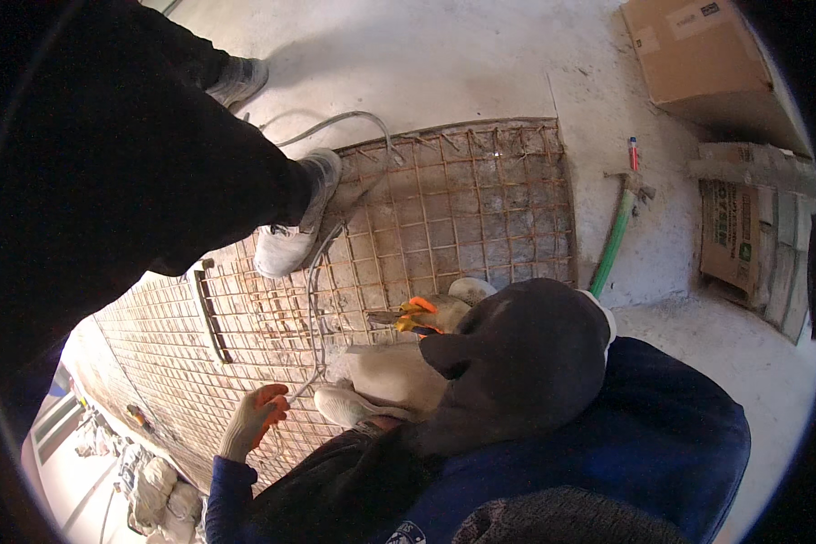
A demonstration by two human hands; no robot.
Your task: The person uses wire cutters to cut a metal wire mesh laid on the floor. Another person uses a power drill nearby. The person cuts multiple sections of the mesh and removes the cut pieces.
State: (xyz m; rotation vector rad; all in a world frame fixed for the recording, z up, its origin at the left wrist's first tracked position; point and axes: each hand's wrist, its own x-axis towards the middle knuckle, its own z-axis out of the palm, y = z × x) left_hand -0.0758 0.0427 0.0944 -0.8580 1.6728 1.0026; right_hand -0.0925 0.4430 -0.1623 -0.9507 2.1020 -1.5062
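Observation:
My left hand (255, 420), in a cream glove with orange-coated fingers, hangs over the rusty wire mesh (431, 204). Its fingers are bent and apart; beside their tips runs a grey cable (314, 313). My right hand (442, 314), in a matching glove, is closed round pliers (406, 319), whose dark jaws point left, low over the mesh. My right knee (526, 363) hides the wrist behind it. I squat with my pale shoes (343, 404) on the mesh, between my two hands and just beyond the right one.
Another person's black-trousered leg (236, 172) stands at upper left, one grey shoe (290, 240) on the mesh. A straight bar (210, 317) lies across the mesh. To the right are a green-handled hammer (615, 238), a red marker (634, 154) and cardboard boxes (698, 54). Bags (161, 490) lie at lower left.

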